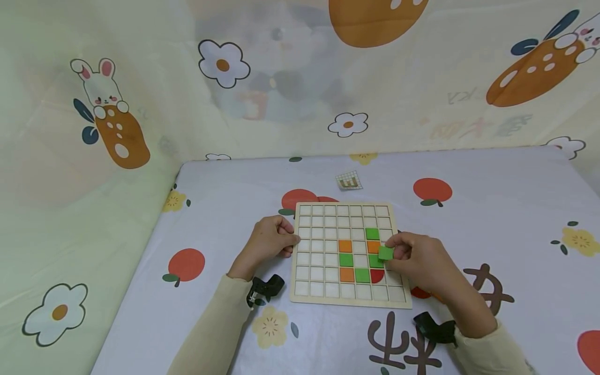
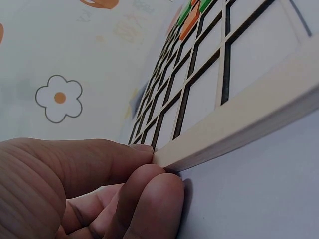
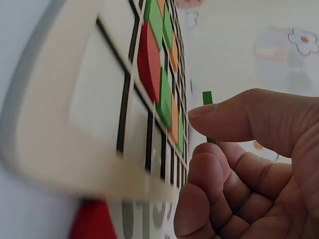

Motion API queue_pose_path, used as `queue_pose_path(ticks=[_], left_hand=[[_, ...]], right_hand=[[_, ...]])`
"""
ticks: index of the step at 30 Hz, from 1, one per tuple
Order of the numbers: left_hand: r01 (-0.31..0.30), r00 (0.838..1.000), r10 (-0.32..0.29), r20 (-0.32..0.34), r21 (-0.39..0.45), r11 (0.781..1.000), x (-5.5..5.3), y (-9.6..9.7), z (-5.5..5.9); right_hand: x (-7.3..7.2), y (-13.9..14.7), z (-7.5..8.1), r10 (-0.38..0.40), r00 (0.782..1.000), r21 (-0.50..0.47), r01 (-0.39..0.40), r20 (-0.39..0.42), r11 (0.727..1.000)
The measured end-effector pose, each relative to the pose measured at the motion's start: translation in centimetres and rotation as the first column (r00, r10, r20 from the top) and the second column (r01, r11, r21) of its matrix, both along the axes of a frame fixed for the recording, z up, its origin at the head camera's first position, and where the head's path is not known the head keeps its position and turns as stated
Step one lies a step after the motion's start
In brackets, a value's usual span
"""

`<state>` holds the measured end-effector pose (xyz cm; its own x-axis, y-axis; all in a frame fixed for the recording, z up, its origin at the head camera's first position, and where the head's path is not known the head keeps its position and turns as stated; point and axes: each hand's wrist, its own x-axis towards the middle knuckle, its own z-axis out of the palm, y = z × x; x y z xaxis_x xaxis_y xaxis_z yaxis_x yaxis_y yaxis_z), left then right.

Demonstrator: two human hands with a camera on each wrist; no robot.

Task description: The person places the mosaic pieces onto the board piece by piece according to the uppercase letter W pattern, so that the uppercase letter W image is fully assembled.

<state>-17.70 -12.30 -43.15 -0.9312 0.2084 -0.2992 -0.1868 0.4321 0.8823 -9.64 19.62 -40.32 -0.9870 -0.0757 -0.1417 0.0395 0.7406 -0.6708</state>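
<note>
A square wooden grid board (image 1: 316, 288) lies flat on the cloth, with several green and orange square tiles and one red rounded tile (image 1: 377, 276) set in its cells. My left hand (image 1: 268, 242) pinches the board's left edge; in the left wrist view the thumb lies on top of the rim (image 2: 239, 127) and the fingertips sit against its side. Over the right part of the board, my right hand (image 1: 419, 258) pinches a green square tile (image 1: 386, 253) between thumb and fingers. The right wrist view shows that green tile (image 3: 207, 98) edge-on, raised above the grid.
Behind the board lies a small pattern card (image 1: 349, 180). Part of a red piece (image 1: 420, 292) shows beside the board under the right hand. The tablecloth (image 1: 225, 192) is printed with fruit and flowers, and a patterned curtain (image 1: 281, 140) stands behind it.
</note>
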Motion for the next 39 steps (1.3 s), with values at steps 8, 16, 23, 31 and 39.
queue_pose_path(ticks=[8, 16, 23, 31, 39], left_hand=[[-0.002, 1.0, 0.002, 0.006, -0.007, 1.0, -0.1, 0.1, -0.3], [-0.007, 1.0, 0.006, 0.008, 0.025, 1.0, 0.1, 0.1, 0.0], [-0.001, 1.0, 0.001, 0.011, 0.045, 0.999, 0.2, 0.0, 0.1], [-0.001, 1.0, 0.001, 0.007, 0.039, 0.999, 0.1, 0.0, 0.1], [-0.006, 1.0, 0.006, 0.009, 0.024, 1.0, 0.1, 0.0, 0.0]], right_hand=[[0.1, -2.5, 0.0, 0.044, 0.999, -0.06, -0.045, -0.016, 0.997], [0.0, -4.4, -0.2, 0.138, 0.988, -0.087, -0.143, -0.063, 0.986], [0.0, -5.9, -0.3, 0.165, 0.986, -0.089, -0.168, -0.035, 0.982], [0.0, -6.9, -0.2, 0.198, 0.979, -0.083, -0.201, -0.043, 0.976], [0.1, -7.6, -0.3, 0.213, 0.977, -0.071, -0.214, -0.027, 0.974]])
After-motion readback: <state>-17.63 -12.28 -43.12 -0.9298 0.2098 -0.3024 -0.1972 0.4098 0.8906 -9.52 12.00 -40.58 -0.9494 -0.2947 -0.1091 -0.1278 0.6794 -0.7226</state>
